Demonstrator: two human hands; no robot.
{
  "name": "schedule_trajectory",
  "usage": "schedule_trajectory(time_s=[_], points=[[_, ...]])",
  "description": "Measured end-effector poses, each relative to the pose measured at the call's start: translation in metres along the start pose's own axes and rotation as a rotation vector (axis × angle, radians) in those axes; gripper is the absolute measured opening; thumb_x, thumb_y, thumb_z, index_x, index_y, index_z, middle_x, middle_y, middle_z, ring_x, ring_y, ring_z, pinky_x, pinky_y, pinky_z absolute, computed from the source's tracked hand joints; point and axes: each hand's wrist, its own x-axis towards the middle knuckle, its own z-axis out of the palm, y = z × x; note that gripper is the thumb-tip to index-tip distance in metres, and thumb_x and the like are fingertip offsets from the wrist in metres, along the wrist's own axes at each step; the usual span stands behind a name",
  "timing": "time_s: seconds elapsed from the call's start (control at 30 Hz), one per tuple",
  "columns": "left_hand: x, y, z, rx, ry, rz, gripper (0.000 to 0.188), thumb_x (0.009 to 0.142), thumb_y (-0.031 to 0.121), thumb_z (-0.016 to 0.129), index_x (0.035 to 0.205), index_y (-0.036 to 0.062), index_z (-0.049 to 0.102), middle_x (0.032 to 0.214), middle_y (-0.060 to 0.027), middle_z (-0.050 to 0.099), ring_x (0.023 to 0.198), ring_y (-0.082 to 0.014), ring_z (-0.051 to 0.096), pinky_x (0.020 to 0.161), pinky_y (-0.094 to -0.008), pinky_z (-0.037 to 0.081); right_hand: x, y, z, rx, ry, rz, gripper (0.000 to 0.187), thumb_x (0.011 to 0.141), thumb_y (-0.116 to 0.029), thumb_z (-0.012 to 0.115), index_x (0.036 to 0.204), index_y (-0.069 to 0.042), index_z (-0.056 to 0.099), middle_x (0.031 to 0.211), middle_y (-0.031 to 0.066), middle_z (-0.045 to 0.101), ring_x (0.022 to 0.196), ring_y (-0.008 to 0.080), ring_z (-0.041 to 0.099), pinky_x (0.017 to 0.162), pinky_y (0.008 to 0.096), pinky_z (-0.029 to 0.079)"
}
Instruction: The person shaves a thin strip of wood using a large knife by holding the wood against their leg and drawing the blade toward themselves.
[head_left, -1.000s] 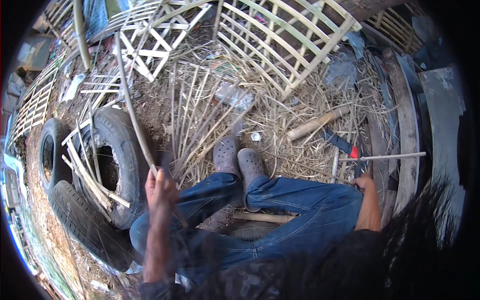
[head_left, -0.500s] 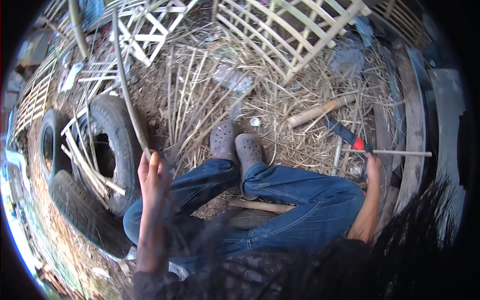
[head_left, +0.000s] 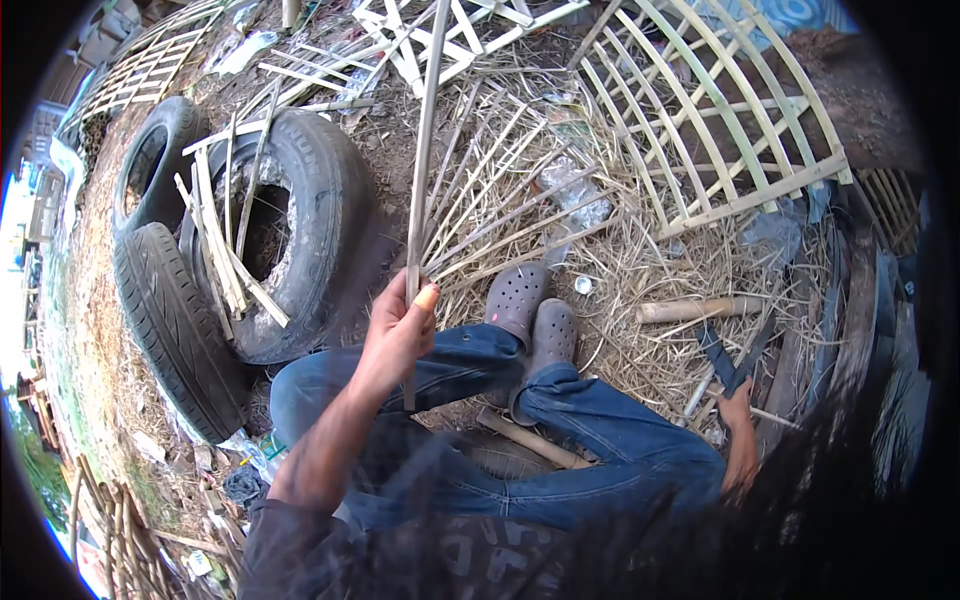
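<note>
My left hand is closed around a long bamboo strip, which stands nearly upright in view with its lower end over my left leg. An orange wrap covers the tip of my left thumb. Beyond my right knee, my right hand is closed on what looks like a dark-bladed knife; its grip is mostly hidden. A dark strap-like piece lies against it. A thin pale stick passes by this hand.
Old tyres lie at left, with cut bamboo strips on one. More strips fan out past my clogs. A bamboo lattice sits at far right, near a bamboo piece on shavings. Another bamboo length lies between my legs.
My view has turned left. My left hand has swung the bamboo strip rightward and more upright, lower end now over my leg. The dark tool at my right hand has turned, and its red band no longer shows.
</note>
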Motion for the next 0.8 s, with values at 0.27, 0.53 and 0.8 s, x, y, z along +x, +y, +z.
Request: schedule_trajectory(time_s=[0.27,0.53,0.8], points=[[0.006,0.004,0.0,0.025,-0.006,-0.001,0.011,0.099,0.02,0.045,0.096,0.0105,0.043,0.057,0.0071,0.031,0.043,-0.0028,0.027,0.04,-0.0199,0.022,0.069,-0.028,-0.01,0.254,0.212,0.116,0.087,0.074,-0.018,0.071,0.138,0.01,0.02,0.134,0.0287,0.042,0.122,0.0393,0.046,0.105,0.0371,0.033],[0.005,0.007,0.013,-0.03,-0.074,-0.03,0.017,0.095,0.021,0.054,0.092,0.0099,0.041,0.065,0.0061,0.038,0.047,-0.0023,0.033,0.041,-0.0194,0.027,0.078,-0.127,0.07,0.607,0.107,-0.005,0.086,0.072,-0.029,0.076,0.136,0.005,0.029,0.127,0.0248,0.049,0.117,0.0304,0.049,0.098,0.0363,0.039],[-0.023,0.0,0.033,0.108,-0.161,0.144,0.023,0.092,0.012,0.056,0.1,0.0126,0.034,0.081,0.0002,0.041,0.071,-0.0078,0.04,0.064,-0.0231,0.036,-0.092,-0.331,0.0,0.723,-0.588,-0.465,0.059,0.08,-0.02,0.07,0.129,-0.001,0.042,0.125,0.0199,0.052,0.116,0.0275,0.052,0.099,0.0383,0.041]])
